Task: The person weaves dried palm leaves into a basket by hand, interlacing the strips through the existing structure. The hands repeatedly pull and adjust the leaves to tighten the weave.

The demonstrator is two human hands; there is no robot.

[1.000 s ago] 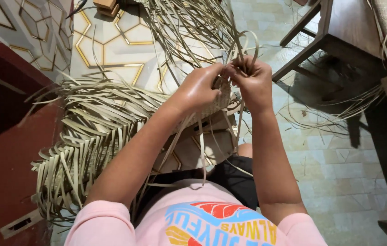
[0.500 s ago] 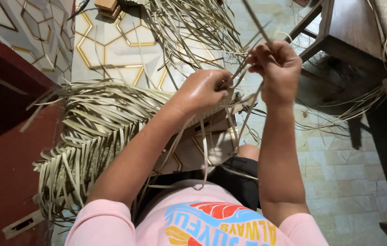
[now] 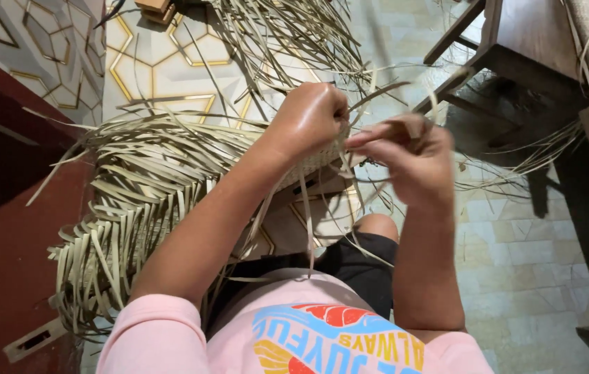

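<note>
My left hand [image 3: 308, 118] is closed around the edge of a woven palm-leaf piece [image 3: 308, 163], fingers curled tight on it. My right hand [image 3: 412, 159] is just to its right, blurred, with fingers pinching a thin leaf strip [image 3: 384, 93] that sticks up between the hands. Loose strips hang down from the woven piece over my lap. A large fan of pale green-tan palm strips [image 3: 135, 208] spreads out to the left under my left forearm.
A dark red wooden surface [image 3: 3, 208] stands at the left. More loose palm strips [image 3: 294, 34] lie on the patterned floor ahead. A dark wooden table or bench [image 3: 537, 48] stands at the upper right over a pale tiled floor [image 3: 516, 249].
My right hand rose up and away with a strip, then came back down close to my left hand. The left hand stayed on the woven piece.
</note>
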